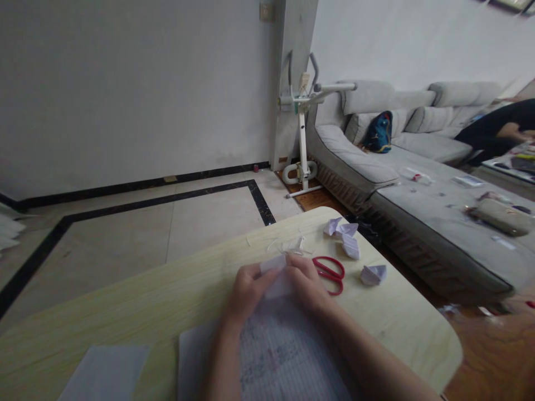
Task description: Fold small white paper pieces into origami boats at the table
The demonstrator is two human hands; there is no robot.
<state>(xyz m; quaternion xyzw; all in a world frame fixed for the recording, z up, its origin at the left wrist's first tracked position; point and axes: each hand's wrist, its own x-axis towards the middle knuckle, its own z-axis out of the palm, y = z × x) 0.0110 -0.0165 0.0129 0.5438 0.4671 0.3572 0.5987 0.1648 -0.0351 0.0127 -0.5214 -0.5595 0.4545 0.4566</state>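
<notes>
White paper (276, 285) sits pinched between the left hand (247, 289) and the right hand (308, 277); on my feed both grips look narrow, coming in from opposite sides. I take that two-sided hold as a way to steady something so small and light, though I cannot tell exactly which edges the fingertips press. The paper is held at the top end of some lined pages (284, 351), which lie below the forearms, probably as a working surface (I can see handwriting, but I cannot read it).

Just beside the right hand, scissors (331, 275) show their red handles, turned so that I would judge them easy to pick up; the hand blocks my view of the blades. Beyond the fingers, thin strips (300, 245) are scattered, likely offcuts. Farther right I see folded bits (350, 247), bunched near the far corner, with one apart and nearer; out there they seem safe from the elbows.

At the near left of the table (200, 301), a plain sheet (104, 373) lies well apart, perhaps so it stays flat. Past that, I have a sofa (422, 167) bearing a bag (379, 133), and a person (499, 125) at the right edge.
</notes>
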